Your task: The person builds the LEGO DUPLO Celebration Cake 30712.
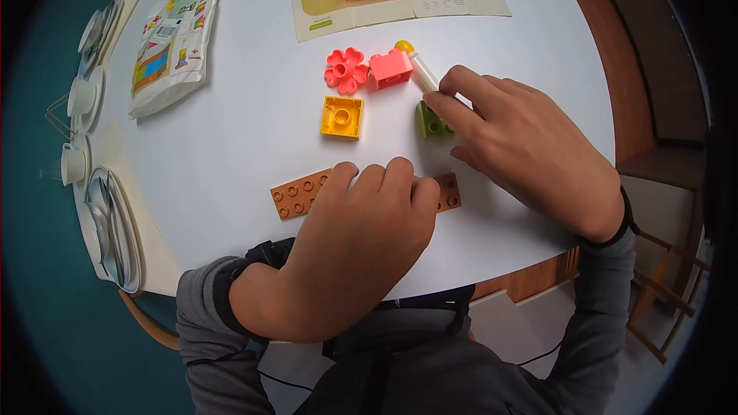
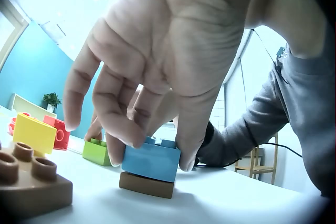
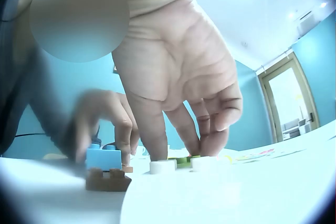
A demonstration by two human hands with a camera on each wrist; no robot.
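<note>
Our left hand (image 1: 354,234) is gripping the blue block (image 2: 151,162) between thumb and fingertips, directly above a brown plate (image 2: 147,184); we cannot tell whether the studs are fully seated. If we are pressing more on one side, the block could be tipping or the plate sliding out beneath our fingers. Our right hand (image 1: 530,134) is narrowing around the green block (image 1: 430,120), though we cannot tell whether it is pinching it. Since the white piece (image 1: 423,74) is lying just beside those fingertips, we could be knocking it into the pink block (image 1: 391,69) beyond.
</note>
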